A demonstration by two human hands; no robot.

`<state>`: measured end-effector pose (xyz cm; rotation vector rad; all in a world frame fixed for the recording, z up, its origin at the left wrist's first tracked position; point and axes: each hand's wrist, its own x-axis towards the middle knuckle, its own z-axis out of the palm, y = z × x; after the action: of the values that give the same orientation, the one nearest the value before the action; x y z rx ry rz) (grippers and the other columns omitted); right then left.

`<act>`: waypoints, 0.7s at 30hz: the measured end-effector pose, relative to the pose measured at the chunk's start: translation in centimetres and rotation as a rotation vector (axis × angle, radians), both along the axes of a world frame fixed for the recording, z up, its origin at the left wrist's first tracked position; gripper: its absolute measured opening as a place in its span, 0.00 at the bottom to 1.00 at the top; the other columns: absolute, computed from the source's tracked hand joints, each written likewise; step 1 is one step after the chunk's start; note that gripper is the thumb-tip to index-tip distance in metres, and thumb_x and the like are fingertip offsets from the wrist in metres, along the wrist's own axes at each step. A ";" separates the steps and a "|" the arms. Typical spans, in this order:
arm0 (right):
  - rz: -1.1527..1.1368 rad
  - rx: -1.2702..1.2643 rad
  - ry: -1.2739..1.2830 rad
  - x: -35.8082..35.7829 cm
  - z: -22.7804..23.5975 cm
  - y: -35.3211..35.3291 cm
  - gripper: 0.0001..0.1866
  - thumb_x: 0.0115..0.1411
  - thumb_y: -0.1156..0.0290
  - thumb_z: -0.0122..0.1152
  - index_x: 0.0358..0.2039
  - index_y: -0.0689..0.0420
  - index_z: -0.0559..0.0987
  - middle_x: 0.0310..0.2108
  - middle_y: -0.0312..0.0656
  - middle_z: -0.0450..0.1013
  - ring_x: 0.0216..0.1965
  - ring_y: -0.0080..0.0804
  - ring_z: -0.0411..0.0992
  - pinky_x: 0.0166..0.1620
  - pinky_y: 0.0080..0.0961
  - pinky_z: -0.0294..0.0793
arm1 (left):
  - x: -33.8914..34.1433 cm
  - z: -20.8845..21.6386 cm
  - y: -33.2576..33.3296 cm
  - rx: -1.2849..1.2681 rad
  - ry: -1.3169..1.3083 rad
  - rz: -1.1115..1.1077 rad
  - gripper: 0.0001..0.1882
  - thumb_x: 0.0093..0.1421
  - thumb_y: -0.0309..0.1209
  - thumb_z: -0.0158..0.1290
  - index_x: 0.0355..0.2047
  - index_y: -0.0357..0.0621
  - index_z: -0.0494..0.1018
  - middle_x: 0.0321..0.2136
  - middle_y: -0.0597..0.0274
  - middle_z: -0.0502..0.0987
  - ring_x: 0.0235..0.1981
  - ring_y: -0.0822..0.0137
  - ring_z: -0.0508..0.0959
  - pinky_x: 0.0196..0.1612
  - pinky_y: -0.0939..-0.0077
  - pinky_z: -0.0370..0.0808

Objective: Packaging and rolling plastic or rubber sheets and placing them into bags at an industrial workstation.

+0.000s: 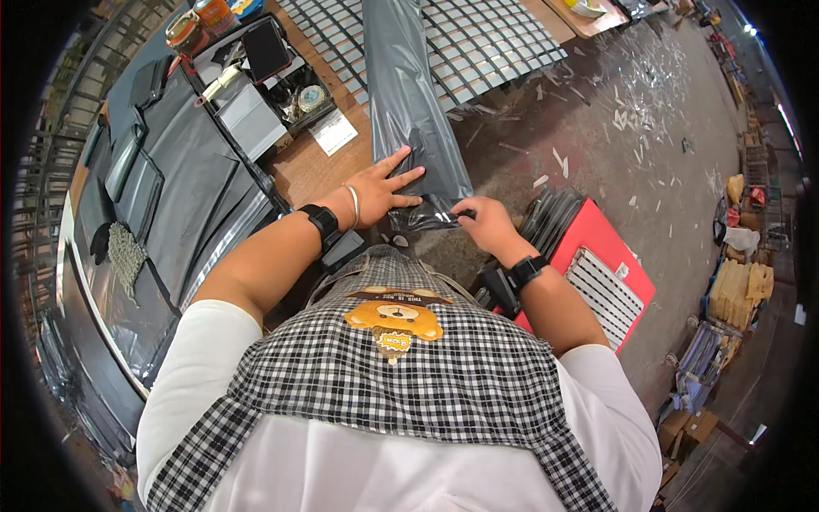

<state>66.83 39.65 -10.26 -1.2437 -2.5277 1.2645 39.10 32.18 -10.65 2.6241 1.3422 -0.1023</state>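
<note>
A long grey plastic sleeve stretches away from me over the table, its near end hanging by the table's edge. My left hand lies on the near part of the sleeve with its fingers spread. At the sleeve's near right corner, my right hand pinches the plastic between thumb and fingers. The near end looks creased and shiny between the two hands. Whether anything lies inside the sleeve cannot be seen.
A tray with a phone and small items stands left on the wooden table. Grey plastic sheets lie farther left. White-and-black strips cover the far table. Right are a red board and a scrap-strewn floor.
</note>
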 end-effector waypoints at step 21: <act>-0.258 0.031 -0.002 0.9 0.6 1.5 0.06 0.52 0.76 0.63 0.32 0.59 0.78 0.32 0.48 0.77 0.34 0.45 0.76 0.38 0.36 0.74 | 0.3 -0.1 0.1 -0.014 -0.038 -0.006 0.33 0.51 0.24 0.54 0.59 0.66 0.69 0.68 0.64 0.55 0.71 0.53 0.45 0.69 0.63 0.57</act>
<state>67.78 41.11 -9.64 -1.5049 -2.2842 1.1615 39.38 32.33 -10.80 2.6055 1.3163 -0.0618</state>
